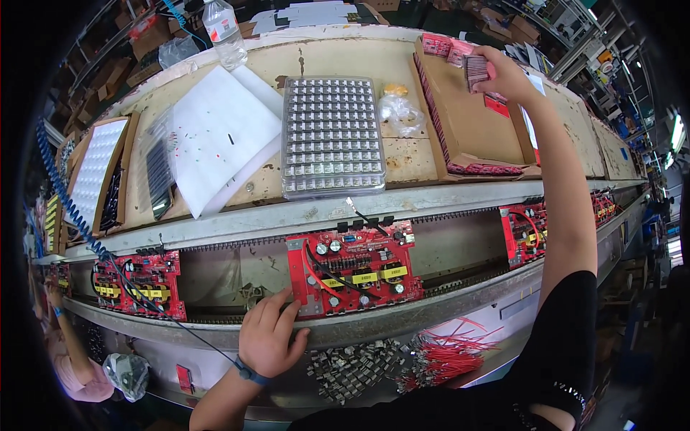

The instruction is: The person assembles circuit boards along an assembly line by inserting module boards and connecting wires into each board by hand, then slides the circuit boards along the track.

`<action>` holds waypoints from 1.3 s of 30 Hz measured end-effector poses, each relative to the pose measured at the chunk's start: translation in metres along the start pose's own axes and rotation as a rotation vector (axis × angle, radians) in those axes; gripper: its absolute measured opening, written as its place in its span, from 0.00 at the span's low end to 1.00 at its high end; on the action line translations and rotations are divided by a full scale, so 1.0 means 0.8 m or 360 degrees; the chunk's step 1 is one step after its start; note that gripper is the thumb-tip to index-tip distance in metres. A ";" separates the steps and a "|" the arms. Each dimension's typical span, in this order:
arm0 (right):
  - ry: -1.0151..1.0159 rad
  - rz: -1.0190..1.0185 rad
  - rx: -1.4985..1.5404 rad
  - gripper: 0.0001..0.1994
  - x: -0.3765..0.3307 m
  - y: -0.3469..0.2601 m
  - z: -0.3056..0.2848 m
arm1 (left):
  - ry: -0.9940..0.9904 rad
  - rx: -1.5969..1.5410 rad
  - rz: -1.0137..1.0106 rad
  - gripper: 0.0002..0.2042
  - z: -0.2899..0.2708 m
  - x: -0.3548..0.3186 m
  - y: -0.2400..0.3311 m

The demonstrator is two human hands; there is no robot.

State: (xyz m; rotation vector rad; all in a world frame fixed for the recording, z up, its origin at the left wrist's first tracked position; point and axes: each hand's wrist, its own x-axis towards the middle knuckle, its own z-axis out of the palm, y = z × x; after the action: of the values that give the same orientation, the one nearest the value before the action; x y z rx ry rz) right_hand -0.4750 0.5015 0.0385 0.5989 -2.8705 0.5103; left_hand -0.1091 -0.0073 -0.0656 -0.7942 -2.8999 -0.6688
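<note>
Our left hand (272,334), loosely spread and empty, touches the red circuit board (357,270) at its left edge, while beyond its right end our right hand (504,76) pinches what seem stacked small strips (475,70).

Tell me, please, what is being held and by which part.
The right hand holds a stack of thin pieces by its right side; the left hand holds nothing, at the left end of the red circuit board.
</note>
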 end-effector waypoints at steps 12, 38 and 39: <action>0.0445 -0.0214 0.0253 0.38 -0.119 -0.040 0.070 | -0.0011 0.0011 -0.0037 0.26 0.003 0.000 0.002; -0.0153 -0.0183 -0.0024 0.37 -0.168 -0.078 0.016 | 0.0009 0.0019 -0.0036 0.26 0.003 -0.001 0.002; -0.0139 -0.0210 -0.0035 0.34 -0.167 -0.072 0.014 | 0.0007 0.0020 -0.0035 0.26 0.002 0.000 0.002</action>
State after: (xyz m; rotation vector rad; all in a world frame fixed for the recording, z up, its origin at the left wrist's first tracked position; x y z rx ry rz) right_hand -0.3310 0.4954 0.0144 0.8197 -2.8873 0.4426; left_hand -0.1080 -0.0050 -0.0666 -0.7592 -2.9101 -0.6528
